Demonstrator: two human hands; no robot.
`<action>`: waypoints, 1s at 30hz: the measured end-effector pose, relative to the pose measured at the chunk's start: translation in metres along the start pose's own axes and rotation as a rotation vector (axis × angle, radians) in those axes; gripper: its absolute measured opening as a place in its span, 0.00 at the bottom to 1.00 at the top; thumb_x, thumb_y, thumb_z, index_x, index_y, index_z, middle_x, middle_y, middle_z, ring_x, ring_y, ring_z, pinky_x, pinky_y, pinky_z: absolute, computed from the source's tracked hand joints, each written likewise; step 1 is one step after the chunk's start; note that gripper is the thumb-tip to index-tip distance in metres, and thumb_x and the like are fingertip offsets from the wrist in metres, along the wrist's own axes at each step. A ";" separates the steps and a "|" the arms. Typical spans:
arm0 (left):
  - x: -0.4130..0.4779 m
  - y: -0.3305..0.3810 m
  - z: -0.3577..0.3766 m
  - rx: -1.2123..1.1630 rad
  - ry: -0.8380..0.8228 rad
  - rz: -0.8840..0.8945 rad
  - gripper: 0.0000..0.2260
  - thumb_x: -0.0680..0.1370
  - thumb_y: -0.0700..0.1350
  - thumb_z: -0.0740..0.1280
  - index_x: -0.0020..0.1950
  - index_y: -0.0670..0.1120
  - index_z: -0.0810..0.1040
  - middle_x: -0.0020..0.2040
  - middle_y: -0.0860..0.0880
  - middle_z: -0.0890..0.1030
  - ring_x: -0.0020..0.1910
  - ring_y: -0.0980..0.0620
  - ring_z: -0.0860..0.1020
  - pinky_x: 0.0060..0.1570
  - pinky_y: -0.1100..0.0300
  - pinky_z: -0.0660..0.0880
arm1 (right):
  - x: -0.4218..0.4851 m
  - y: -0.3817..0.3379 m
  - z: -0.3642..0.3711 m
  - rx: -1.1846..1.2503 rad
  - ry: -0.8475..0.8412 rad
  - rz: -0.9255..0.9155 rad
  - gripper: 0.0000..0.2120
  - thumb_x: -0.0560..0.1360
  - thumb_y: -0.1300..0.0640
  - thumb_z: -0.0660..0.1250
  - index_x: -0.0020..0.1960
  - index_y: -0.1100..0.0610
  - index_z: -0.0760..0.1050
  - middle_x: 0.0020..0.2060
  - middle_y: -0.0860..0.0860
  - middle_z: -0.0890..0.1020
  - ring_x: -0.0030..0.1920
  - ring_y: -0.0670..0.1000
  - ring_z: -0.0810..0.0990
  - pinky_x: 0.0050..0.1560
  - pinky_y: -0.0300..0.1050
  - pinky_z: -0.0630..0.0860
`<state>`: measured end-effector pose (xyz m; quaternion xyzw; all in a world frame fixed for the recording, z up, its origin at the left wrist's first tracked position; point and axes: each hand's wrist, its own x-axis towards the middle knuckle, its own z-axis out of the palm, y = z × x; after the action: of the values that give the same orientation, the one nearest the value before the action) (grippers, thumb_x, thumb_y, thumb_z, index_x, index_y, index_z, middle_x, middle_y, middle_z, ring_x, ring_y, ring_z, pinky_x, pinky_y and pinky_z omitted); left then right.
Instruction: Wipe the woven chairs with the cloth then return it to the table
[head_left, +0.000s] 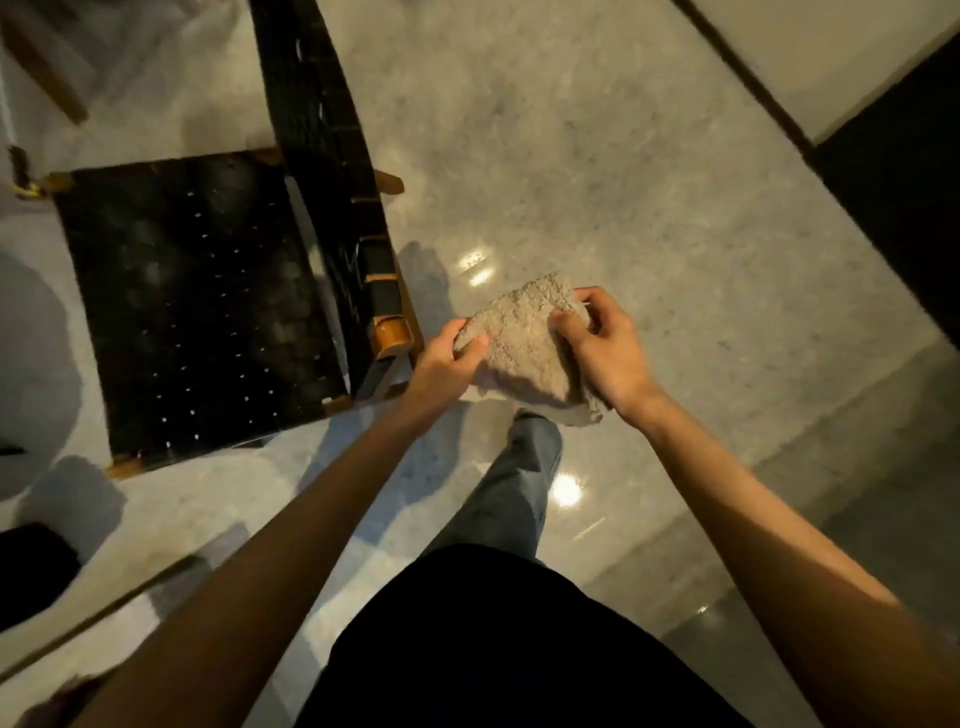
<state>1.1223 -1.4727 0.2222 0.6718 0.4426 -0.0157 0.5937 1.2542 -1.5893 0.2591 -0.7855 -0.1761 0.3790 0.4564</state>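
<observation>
Your left hand (452, 353) and right hand (597, 343) both pinch cloth (524, 348), held mid-air over floor. Woven chair (197, 306) lies at nine o'clock; left hand nearer. Table not in view.

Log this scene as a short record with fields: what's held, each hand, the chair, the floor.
held: beige cloth, bunched, up in the air
left: left hand pinches its left edge
right: right hand grips its right side
chair: black woven chair, left of the cloth, untouched
below: pale polished floor
</observation>
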 end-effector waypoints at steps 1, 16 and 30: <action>0.005 -0.002 -0.001 0.004 0.036 -0.026 0.14 0.81 0.45 0.60 0.65 0.42 0.70 0.54 0.48 0.75 0.54 0.51 0.74 0.54 0.57 0.73 | 0.012 -0.003 0.002 -0.026 -0.047 -0.017 0.05 0.79 0.57 0.62 0.55 0.55 0.72 0.50 0.54 0.80 0.52 0.56 0.80 0.54 0.54 0.78; 0.050 -0.012 0.017 -0.240 0.423 -0.326 0.15 0.83 0.45 0.55 0.68 0.40 0.67 0.64 0.40 0.73 0.64 0.43 0.72 0.53 0.67 0.65 | 0.148 -0.038 0.031 -0.543 -0.668 -0.147 0.15 0.79 0.54 0.64 0.63 0.56 0.68 0.53 0.46 0.73 0.52 0.46 0.73 0.42 0.28 0.68; 0.082 0.006 0.038 -0.536 0.937 -0.480 0.12 0.80 0.40 0.61 0.63 0.41 0.73 0.53 0.47 0.74 0.50 0.52 0.73 0.51 0.64 0.71 | 0.248 -0.069 0.089 -0.716 -1.168 -0.196 0.07 0.77 0.58 0.62 0.55 0.52 0.69 0.44 0.46 0.76 0.46 0.44 0.75 0.41 0.37 0.69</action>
<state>1.1949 -1.4560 0.1714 0.3149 0.7857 0.2612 0.4639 1.3529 -1.3475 0.1834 -0.5354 -0.5775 0.6154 0.0318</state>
